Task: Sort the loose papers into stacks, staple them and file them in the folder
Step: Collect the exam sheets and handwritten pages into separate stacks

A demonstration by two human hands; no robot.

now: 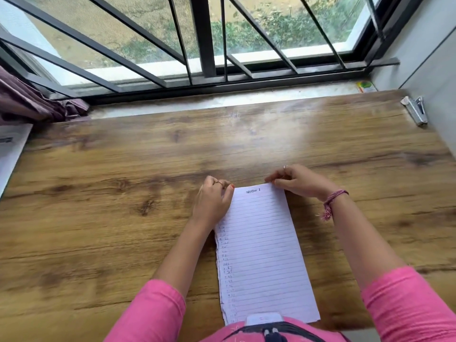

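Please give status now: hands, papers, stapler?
Left hand and right hand pinch top corners of paper stack. Stapler untouched, far right. Nothing in the way.

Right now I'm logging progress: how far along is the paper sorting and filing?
Early. Done: one stack of lined sheets, headed "Section 1", lies squared on the desk. In hand: the left hand and right hand pinch its top corners. Left: stapling, as the stapler lies untouched at the far right corner, and filing. No folder is clearly visible; a white sheet shows at the left edge.
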